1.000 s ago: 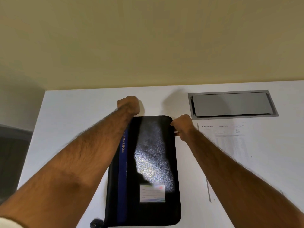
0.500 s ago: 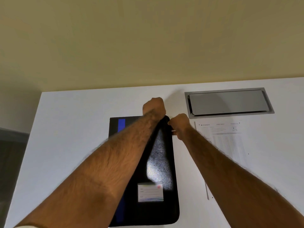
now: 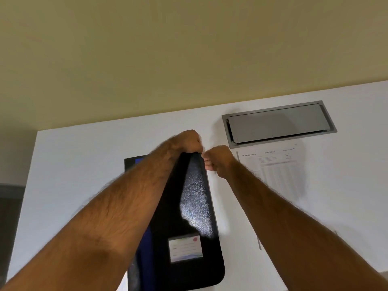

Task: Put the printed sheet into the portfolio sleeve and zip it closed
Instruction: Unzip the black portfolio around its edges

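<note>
The portfolio sleeve [image 3: 195, 198] lies lengthwise on the desk, left of the grey hatch [image 3: 277, 122] and nearer than it. It is black with a grained, glossy face, a blue stripe down its left side and a white label card with a red dot low on the front. Its front cover is raised at the corner closest to the hatch, where the left hand [image 3: 189, 140] grips it and the right hand [image 3: 218, 159] pinches the edge; a flat layer shows beneath. The printed sheet [image 3: 279, 171], white with a header, small text and a faint table, lies flat just nearer than the hatch, outside the sleeve.
</note>
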### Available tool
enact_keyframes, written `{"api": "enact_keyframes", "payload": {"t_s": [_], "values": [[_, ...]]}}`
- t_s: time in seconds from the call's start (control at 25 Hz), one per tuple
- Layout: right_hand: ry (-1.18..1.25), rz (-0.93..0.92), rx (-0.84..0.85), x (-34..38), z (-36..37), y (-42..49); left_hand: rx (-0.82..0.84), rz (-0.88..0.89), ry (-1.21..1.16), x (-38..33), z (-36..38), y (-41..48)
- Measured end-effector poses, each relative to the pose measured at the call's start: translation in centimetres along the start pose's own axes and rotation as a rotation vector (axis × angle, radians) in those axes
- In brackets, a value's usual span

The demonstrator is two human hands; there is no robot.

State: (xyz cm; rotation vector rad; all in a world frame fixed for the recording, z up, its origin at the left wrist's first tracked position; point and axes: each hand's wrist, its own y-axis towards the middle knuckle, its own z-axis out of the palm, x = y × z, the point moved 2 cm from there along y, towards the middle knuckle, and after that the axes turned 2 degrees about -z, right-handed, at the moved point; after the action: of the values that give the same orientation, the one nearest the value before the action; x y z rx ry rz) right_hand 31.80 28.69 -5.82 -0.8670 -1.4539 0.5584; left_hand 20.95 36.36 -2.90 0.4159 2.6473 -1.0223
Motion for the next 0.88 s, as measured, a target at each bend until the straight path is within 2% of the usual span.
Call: {"api": "enact_keyframes", "payload": {"t_s": [0.08, 0.24, 0.36, 0.48, 0.56, 0.88], "values": [[0.057, 0.009, 0.036, 0.0, 0.2, -0.1, 0.078, -0.006, 0.109, 0.1, -0.7, -0.2], [0.052, -0.044, 0.034, 0.0, 0.2, -0.2, 0.109, -0.022, 0.185, 0.7, -1.5, -0.3], [-0.153, -0.210, 0.043, -0.3, 0.4, 0.4, 0.137, -0.028, 0.214, 1.2, -2.1, -0.5], [-0.522, -0.478, 0.036, -0.1, 1.1, 0.6, 0.138, -0.036, 0.119, 1.6, -2.4, -0.4], [-0.658, -0.577, 0.021, 0.0, 1.5, 0.7, 0.122, -0.047, 0.080, 1.9, -2.5, -0.3], [-0.743, -0.649, -0.024, 0.5, 2.2, 0.4, 0.078, -0.090, -0.012, 2.9, -3.1, -0.7]]}}
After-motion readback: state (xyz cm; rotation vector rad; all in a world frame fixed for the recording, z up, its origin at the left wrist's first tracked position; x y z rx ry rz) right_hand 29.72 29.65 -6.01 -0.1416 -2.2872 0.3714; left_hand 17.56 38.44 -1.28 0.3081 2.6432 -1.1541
